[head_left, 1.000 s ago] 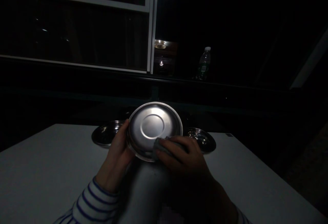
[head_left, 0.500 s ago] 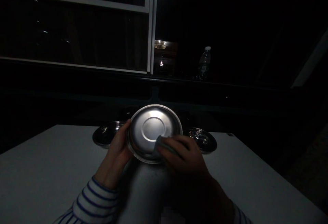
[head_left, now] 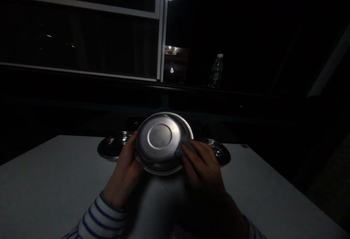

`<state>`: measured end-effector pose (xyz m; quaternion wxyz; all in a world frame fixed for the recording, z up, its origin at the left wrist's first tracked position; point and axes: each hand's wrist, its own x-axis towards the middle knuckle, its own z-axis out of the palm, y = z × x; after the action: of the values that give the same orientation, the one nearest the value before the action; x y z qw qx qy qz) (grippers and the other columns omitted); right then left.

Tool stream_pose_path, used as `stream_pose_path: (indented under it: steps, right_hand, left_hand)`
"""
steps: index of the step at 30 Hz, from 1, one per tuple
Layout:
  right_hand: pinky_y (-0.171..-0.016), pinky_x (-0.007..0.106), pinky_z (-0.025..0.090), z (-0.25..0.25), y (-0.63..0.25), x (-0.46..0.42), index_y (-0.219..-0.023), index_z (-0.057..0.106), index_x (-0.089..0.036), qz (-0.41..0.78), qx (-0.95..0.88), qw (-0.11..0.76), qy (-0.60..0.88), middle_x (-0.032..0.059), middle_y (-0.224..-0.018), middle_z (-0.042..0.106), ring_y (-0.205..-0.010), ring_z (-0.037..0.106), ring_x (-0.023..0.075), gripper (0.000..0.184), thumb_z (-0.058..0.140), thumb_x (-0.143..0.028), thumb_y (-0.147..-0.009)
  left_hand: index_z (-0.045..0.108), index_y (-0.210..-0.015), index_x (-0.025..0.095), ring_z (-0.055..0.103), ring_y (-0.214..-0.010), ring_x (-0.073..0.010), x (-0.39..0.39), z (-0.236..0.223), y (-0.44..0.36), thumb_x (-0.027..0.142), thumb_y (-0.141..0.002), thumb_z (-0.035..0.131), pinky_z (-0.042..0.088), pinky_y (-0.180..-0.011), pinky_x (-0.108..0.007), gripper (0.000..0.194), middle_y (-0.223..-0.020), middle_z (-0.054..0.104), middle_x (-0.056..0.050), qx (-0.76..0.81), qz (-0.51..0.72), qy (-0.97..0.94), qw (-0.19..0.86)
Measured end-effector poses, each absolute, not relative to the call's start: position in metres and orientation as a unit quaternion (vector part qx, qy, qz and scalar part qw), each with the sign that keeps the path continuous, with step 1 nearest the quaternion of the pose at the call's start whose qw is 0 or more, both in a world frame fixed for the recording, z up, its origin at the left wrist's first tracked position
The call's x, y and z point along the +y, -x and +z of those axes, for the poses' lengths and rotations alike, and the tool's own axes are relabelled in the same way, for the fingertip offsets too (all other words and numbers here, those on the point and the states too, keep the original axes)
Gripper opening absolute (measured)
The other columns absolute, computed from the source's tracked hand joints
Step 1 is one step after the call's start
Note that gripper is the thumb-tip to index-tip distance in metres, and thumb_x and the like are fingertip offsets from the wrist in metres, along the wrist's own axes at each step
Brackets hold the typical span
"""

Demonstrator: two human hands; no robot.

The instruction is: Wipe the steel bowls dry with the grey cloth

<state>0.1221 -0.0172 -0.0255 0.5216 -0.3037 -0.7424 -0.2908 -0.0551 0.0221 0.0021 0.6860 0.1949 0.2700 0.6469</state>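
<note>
A round stainless steel bowl [head_left: 160, 137] is held up above the table with its underside facing me. My left hand [head_left: 128, 162] grips its left rim, the fingers hidden behind it. My right hand [head_left: 202, 162] is closed on a greyish cloth [head_left: 182, 149], pressed against the lower right of the bowl's outer surface. The cloth is small and dim, and most of it lies under my fingers. Behind my left hand a shiny metal dish [head_left: 111, 146] rests on the table; another metal dish [head_left: 222, 153] sits beyond my right hand, partly covered by it.
The white table [head_left: 49, 180] spreads under both arms. At the back, a clear plastic bottle [head_left: 216, 71] with a white cap stands on a dark ledge [head_left: 191, 87]. A window frame [head_left: 161, 31] rises behind on the left. The surroundings are very dark.
My right hand has slid the cloth rightward and slightly up along the bowl's underside. The bowl has tilted a little to the left, still in my left hand.
</note>
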Motion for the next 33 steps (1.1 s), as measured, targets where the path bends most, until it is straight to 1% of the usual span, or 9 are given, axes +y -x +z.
stream_pose_path:
  steps: [4, 6, 9, 11, 16, 24, 27, 30, 33]
  right_hand:
    - [-0.073, 0.033, 0.049, -0.028, -0.115, -0.02, -0.094, 0.066, -0.018, -0.338, -0.738, 0.515, 0.276, 0.0077, -0.101, 0.065, -0.09, 0.054, 0.0201, 0.017, 0.057, -0.013, -0.08]
    - [-0.074, 0.034, 0.049, -0.028, -0.115, -0.02, -0.095, 0.065, -0.018, -0.338, -0.735, 0.516, 0.281, 0.0076, -0.101, 0.065, -0.09, 0.054, 0.0201, 0.018, 0.056, -0.013, -0.08]
    - [-0.078, 0.036, 0.049, -0.026, -0.118, -0.02, -0.1, 0.063, -0.011, -0.314, -0.728, 0.525, 0.311, 0.0138, -0.102, 0.061, -0.094, 0.054, 0.0214, 0.021, 0.052, -0.012, -0.081]
    - [-0.078, 0.037, 0.049, -0.026, -0.12, -0.02, -0.101, 0.062, -0.009, -0.308, -0.731, 0.526, 0.308, 0.0154, -0.104, 0.059, -0.095, 0.053, 0.0221, 0.022, 0.051, -0.013, -0.082]
    - [-0.078, 0.036, 0.049, -0.024, -0.12, -0.021, -0.101, 0.061, -0.014, -0.315, -0.734, 0.522, 0.299, 0.0128, -0.106, 0.058, -0.096, 0.052, 0.021, 0.022, 0.049, -0.014, -0.083]
    - [-0.084, 0.041, 0.047, -0.016, -0.136, -0.02, -0.108, 0.061, -0.013, -0.255, -0.745, 0.494, 0.369, 0.013, -0.109, 0.059, -0.1, 0.052, 0.0215, 0.026, 0.046, -0.018, -0.086]
    - [-0.082, 0.039, 0.048, -0.018, -0.133, -0.021, -0.106, 0.062, -0.011, -0.262, -0.752, 0.49, 0.355, 0.0134, -0.108, 0.059, -0.098, 0.052, 0.0214, 0.026, 0.047, -0.015, -0.085]
    - [-0.081, 0.038, 0.048, -0.019, -0.133, -0.02, -0.104, 0.063, -0.011, -0.258, -0.756, 0.488, 0.35, 0.0137, -0.107, 0.06, -0.097, 0.052, 0.0214, 0.025, 0.048, -0.014, -0.084]
    - [-0.085, 0.039, 0.046, -0.018, -0.14, -0.017, -0.109, 0.06, -0.011, -0.236, -0.763, 0.483, 0.359, 0.0126, -0.11, 0.059, -0.101, 0.051, 0.0212, 0.027, 0.047, -0.015, -0.085]
  left_hand:
    - [0.061, -0.077, 0.017, 0.06, -0.051, -0.0152, 0.024, -0.001, 0.056, 0.021, -0.08, 0.052, 0.049, -0.052, -0.023, 0.011, -0.057, 0.066, -0.002, 0.275, 0.642, -0.198, 0.688]
    - [0.062, -0.077, 0.016, 0.058, -0.046, -0.0136, 0.025, -0.001, 0.057, 0.021, -0.081, 0.051, 0.048, -0.048, -0.022, 0.013, -0.055, 0.065, -0.002, 0.276, 0.644, -0.201, 0.685]
    - [0.062, -0.077, 0.016, 0.059, -0.047, -0.0132, 0.025, -0.002, 0.058, 0.021, -0.083, 0.048, 0.048, -0.048, -0.02, 0.016, -0.056, 0.066, -0.002, 0.278, 0.65, -0.201, 0.678]
    - [0.063, -0.074, 0.016, 0.06, -0.05, -0.013, 0.026, -0.003, 0.058, 0.022, -0.084, 0.048, 0.049, -0.05, -0.02, 0.019, -0.058, 0.067, -0.002, 0.283, 0.648, -0.2, 0.678]
    - [0.064, -0.074, 0.015, 0.062, -0.052, -0.0128, 0.023, -0.001, 0.06, 0.023, -0.085, 0.047, 0.051, -0.054, -0.021, 0.022, -0.06, 0.068, -0.002, 0.299, 0.66, -0.217, 0.654]
    - [0.065, -0.08, 0.012, 0.065, -0.058, -0.0143, 0.016, 0.003, 0.05, 0.023, -0.085, 0.048, 0.053, -0.058, -0.024, 0.02, -0.066, 0.069, -0.004, 0.321, 0.643, -0.238, 0.653]
    - [0.063, -0.077, 0.014, 0.064, -0.056, -0.0137, 0.016, 0.005, 0.052, 0.023, -0.085, 0.048, 0.053, -0.06, -0.024, 0.02, -0.06, 0.068, -0.002, 0.327, 0.661, -0.22, 0.639]
    - [0.063, -0.073, 0.014, 0.062, -0.051, -0.0125, 0.015, 0.006, 0.053, 0.023, -0.085, 0.048, 0.052, -0.058, -0.023, 0.021, -0.057, 0.066, -0.001, 0.343, 0.66, -0.215, 0.633]
    - [0.064, -0.073, 0.014, 0.062, -0.05, -0.0134, 0.015, 0.003, 0.051, 0.026, -0.082, 0.054, 0.051, -0.054, -0.024, 0.018, -0.058, 0.067, -0.003, 0.376, 0.635, -0.258, 0.624]
